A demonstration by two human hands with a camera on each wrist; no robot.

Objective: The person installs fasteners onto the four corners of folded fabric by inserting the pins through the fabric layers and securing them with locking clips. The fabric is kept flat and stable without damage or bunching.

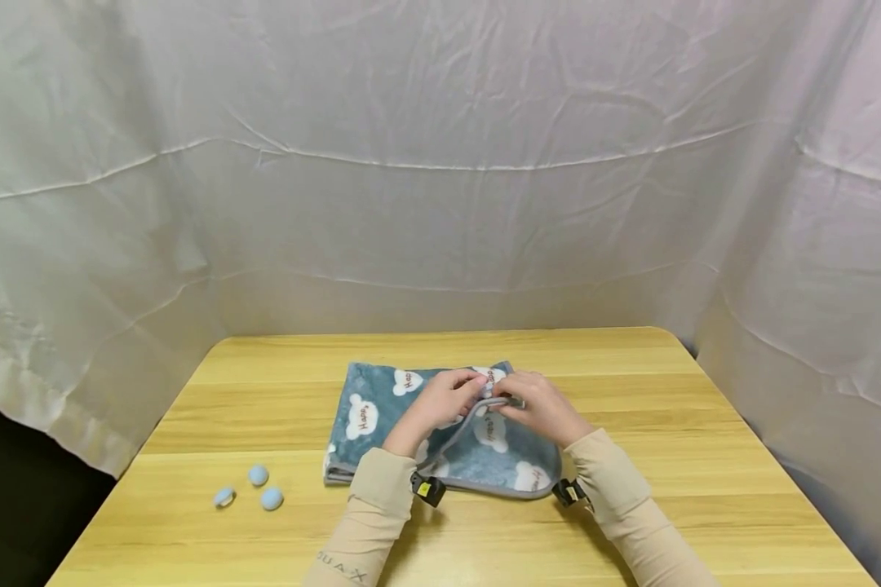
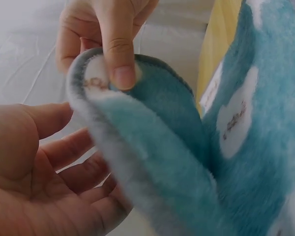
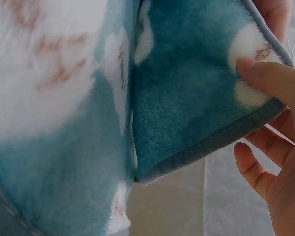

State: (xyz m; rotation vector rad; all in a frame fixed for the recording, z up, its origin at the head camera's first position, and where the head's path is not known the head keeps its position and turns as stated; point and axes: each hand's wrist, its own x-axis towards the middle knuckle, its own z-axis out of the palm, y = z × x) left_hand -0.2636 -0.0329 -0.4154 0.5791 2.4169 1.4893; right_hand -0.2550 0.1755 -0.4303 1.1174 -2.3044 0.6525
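Note:
A folded teal fleece blanket (image 1: 389, 408) with grey edging and white bear-head patches lies on the table under both hands. My right hand (image 1: 545, 403) pinches a rounded corner of its top layer, the thumb (image 3: 265, 76) on the fleece and the fingers behind it. That layer is lifted, and its grey edge (image 2: 115, 157) stands up from the folds. Beside this edge is my left hand (image 1: 440, 401). In the left wrist view the left hand (image 2: 49, 172) has its palm showing, its thumb apart from the cloth and its fingertips passing behind the edge.
Three small light blue round pieces (image 1: 258, 475) lie left of the blanket, one of them tilted. The wooden table (image 1: 705, 489) has rounded far corners. Pale cloth curtains (image 1: 440, 220) hang behind it and along both sides.

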